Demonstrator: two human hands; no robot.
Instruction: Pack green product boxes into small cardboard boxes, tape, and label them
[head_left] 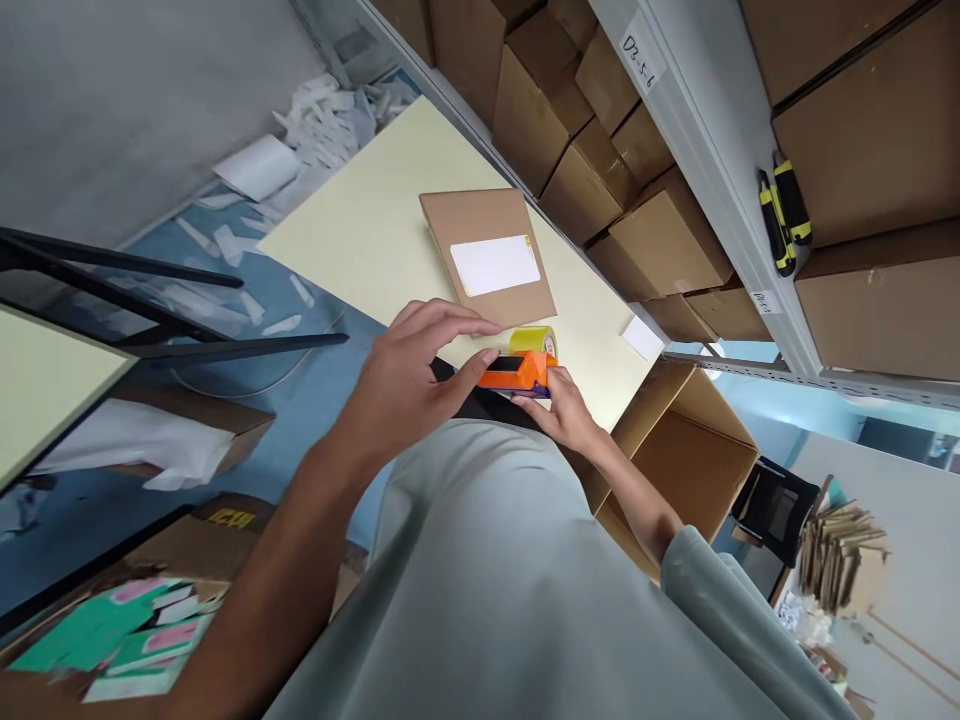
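An orange tape dispenser point(517, 372) with a yellow tape roll point(534, 341) sits at the near edge of the pale yellow table point(375, 230). My right hand point(564, 405) grips its handle from below. My left hand point(416, 375) hovers over the dispenser's other end, thumb touching the orange body, fingers slightly curled and apart. Just beyond lies a flat brown cardboard parcel point(487, 255) with a white label point(495, 264).
Shelving at the right holds several brown boxes point(660, 240) and a yellow-black tool point(784, 215). An open carton point(682, 450) stands on the floor by the table. White paper strips point(330, 115) litter the blue floor. Another carton with green and pink packets point(135, 630) sits lower left.
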